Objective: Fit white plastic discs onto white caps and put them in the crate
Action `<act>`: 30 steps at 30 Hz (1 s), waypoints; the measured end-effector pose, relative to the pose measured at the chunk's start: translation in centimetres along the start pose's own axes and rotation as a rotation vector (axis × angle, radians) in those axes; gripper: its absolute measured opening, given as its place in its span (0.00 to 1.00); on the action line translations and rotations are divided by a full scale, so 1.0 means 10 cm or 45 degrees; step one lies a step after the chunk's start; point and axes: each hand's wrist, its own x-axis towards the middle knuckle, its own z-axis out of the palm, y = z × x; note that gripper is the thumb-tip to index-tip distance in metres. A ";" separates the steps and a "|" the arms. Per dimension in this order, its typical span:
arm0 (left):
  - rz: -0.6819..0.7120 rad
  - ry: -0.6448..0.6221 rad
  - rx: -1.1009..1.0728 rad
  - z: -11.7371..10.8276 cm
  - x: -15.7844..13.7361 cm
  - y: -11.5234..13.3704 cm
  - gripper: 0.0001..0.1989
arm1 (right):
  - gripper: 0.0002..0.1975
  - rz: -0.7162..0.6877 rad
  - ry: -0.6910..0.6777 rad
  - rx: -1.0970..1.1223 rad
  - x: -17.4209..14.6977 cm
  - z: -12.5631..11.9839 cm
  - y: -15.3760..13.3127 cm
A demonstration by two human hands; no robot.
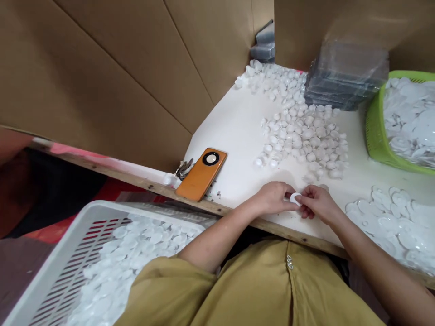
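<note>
Close to the table's front edge, my left hand (277,198) and my right hand (316,203) meet over a small round white plastic disc (295,199). The thumb and fingers of both hands pinch it from either side. Just beyond them lies a loose heap of small white cup-like pieces (307,136). To the right of my right hand, flatter and wider white plastic discs (390,222) are spread on the table. The disc's underside is hidden by my fingers.
A green basket (375,131) of white pieces stands at the right, beside wrapped grey plastic stacks (346,81). An orange phone (200,176) and keys (184,169) lie left on the white table (238,131). Cardboard (136,68) walls the left; a white crate (74,235) of discs sits below.
</note>
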 end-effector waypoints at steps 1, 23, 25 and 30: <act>-0.040 -0.024 0.030 -0.02 0.02 0.01 0.14 | 0.12 0.022 -0.017 -0.009 0.01 -0.01 -0.02; -0.381 0.063 -0.338 -0.60 -1.46 -0.53 0.16 | 0.17 -0.465 1.001 -1.124 -0.18 -1.67 0.58; -0.667 0.015 -0.138 -0.80 -2.00 -0.79 0.20 | 0.17 -0.435 0.965 -1.187 -0.16 -1.83 0.72; -1.111 0.078 0.295 -0.90 -2.58 -1.03 0.24 | 0.17 -0.445 0.993 -1.310 -0.13 -1.75 0.81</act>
